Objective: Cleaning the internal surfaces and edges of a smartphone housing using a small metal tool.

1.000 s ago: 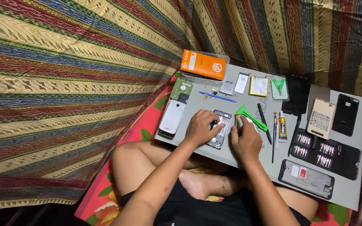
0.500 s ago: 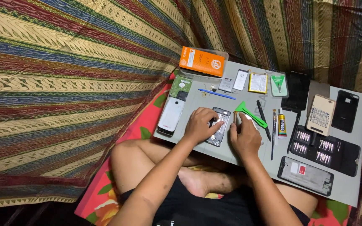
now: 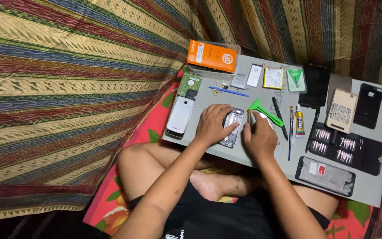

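**Fingers pinned on an opened phone, little changed**

Fingers of the left hand (image 3: 212, 125) lie curled over the opened silver-grey phone body (image 3: 232, 127), pressing it flat on the grey work board (image 3: 372, 190); the right hand (image 3: 260, 138) sits just beside it, its fingers pinched narrowly around a small tool with a brownish tip (image 3: 249, 116) standing at the phone's right edge. Against the frames half a second and a second ago, both hands keep the same places and the phone has not shifted; only the camera's framing has drifted slightly.

Around them on the board: a white phone back cover (image 3: 180, 116) lies to the left, with a green circuit board (image 3: 189, 85) above it, and an orange rectangular box (image 3: 212, 55) at the far edge. A blue thin pry stick (image 3: 229, 91) lies above the phone. A green plastic pry tool (image 3: 267, 112) lies just right of the right hand, near a small glue tube (image 3: 299, 127). A black case of screwdriver bits (image 3: 345, 148) and a dark phone frame (image 3: 325, 175) lie further right.

The phone's interior shows pale and metallic, half hidden by the left fingers.
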